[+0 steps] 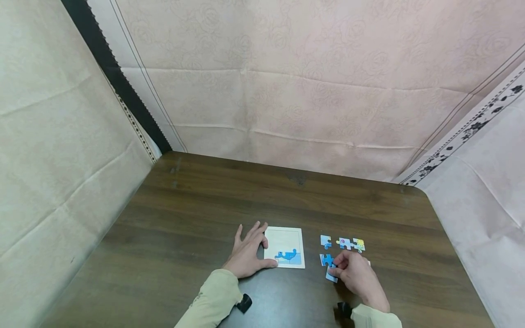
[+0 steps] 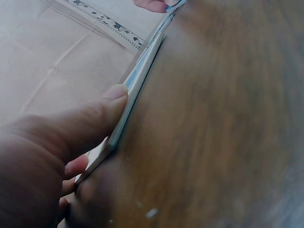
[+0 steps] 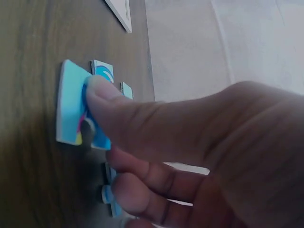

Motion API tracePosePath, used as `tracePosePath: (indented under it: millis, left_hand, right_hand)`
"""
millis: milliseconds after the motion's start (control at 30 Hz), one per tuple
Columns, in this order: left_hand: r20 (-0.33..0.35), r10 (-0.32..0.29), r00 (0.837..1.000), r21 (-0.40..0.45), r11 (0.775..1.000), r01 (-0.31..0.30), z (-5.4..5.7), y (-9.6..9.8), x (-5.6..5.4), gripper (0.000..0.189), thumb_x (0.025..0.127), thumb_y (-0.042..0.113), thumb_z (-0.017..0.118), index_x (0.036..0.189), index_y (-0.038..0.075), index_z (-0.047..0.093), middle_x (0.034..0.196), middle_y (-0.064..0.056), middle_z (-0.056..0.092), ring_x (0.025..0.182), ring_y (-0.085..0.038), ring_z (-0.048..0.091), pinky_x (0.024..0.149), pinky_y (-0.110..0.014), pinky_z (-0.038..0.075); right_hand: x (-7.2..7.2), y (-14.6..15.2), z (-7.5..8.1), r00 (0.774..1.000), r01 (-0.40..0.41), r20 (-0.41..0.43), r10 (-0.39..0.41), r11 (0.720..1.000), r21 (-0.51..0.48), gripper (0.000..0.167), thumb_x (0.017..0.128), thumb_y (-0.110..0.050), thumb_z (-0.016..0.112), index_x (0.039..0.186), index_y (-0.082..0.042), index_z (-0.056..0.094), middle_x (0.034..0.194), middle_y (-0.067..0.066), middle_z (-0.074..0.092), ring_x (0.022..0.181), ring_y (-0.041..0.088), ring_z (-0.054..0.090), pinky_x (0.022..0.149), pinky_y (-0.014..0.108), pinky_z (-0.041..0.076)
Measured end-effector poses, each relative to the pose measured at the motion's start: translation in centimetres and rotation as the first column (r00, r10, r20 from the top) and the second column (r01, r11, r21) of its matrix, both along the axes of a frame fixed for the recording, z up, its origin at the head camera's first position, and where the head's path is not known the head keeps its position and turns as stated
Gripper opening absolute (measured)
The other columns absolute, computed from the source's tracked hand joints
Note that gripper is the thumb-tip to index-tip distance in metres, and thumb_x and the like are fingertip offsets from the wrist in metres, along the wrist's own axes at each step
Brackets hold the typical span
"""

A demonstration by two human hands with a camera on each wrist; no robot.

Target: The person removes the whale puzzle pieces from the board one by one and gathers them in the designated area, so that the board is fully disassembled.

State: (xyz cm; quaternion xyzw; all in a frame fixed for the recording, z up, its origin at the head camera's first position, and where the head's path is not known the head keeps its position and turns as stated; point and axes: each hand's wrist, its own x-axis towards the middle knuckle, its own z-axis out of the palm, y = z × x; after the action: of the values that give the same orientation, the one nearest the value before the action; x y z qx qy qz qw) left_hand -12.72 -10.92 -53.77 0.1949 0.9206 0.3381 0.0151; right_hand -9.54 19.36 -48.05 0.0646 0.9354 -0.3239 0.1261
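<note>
My left hand (image 1: 246, 255) grips a white square puzzle tray (image 1: 283, 239) at its left side, the thumb on the near edge and the fingers along the left edge. A few blue jigsaw pieces (image 1: 292, 257) fill the tray's near right part. Right of the tray, my right hand (image 1: 357, 275) pinches a light blue jigsaw piece (image 3: 70, 104) with pink and yellow at one corner. Its thumb hides part of that piece. Another blue piece (image 1: 325, 259) lies just beyond it, right at the fingertips.
Farther back on the brown wooden table (image 1: 229, 191) lie a blue-and-white piece (image 1: 325, 240), a light piece (image 1: 344, 243) and a yellow-green piece (image 1: 359, 244). Another piece is mostly hidden behind the right hand. Pale patterned cloth (image 1: 287, 114) hangs around the table.
</note>
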Motion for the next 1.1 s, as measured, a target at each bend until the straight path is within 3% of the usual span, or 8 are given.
tracePosePath:
  millis: [433, 733, 1100]
  left_hand:
    - [-0.005, 0.000, 1.000, -0.004, 1.000, 0.000, 0.1, -0.1, -0.1, 0.046, 0.075, 0.054, 0.078, 0.089, 0.023, 0.048, 0.156, -0.006, 0.032, 0.147, -0.024, 0.017, 0.111, -0.059, -0.009]
    - [0.000, 0.008, 1.000, -0.001, 1.000, -0.008, -0.2, 0.0, -0.1, 0.047, 0.073, 0.055, 0.078, 0.090, 0.023, 0.048, 0.156, -0.005, 0.033, 0.147, -0.024, 0.019, 0.112, -0.059, -0.009]
    - [-0.002, 0.004, 1.000, -0.003, 1.000, -0.004, -0.2, 0.0, -0.1, 0.047, 0.074, 0.056, 0.078, 0.089, 0.024, 0.047, 0.156, -0.005, 0.032, 0.147, -0.024, 0.018, 0.112, -0.058, -0.009]
  right_hand:
    - [-0.1, -1.8, -0.2, 0.988, -0.112, -0.113, 0.106, 0.993, -0.040, 0.024, 0.075, -0.017, 0.085, 0.082, -0.016, 0.062, 0.077, -0.004, 0.058, 0.068, 0.014, 0.050, 0.059, 0.028, 0.043]
    - [-0.3, -2.0, -0.3, 0.991, -0.046, -0.125, 0.039, 0.998, -0.053, 0.021, 0.077, -0.017, 0.082, 0.081, -0.014, 0.061, 0.076, -0.003, 0.061, 0.061, 0.014, 0.049, 0.053, 0.028, 0.040]
    - [0.2, -1.3, 0.3, 0.991, -0.073, -0.118, 0.063, 0.994, -0.081, 0.016, 0.082, -0.015, 0.078, 0.081, -0.013, 0.063, 0.074, -0.004, 0.060, 0.066, 0.014, 0.050, 0.055, 0.025, 0.042]
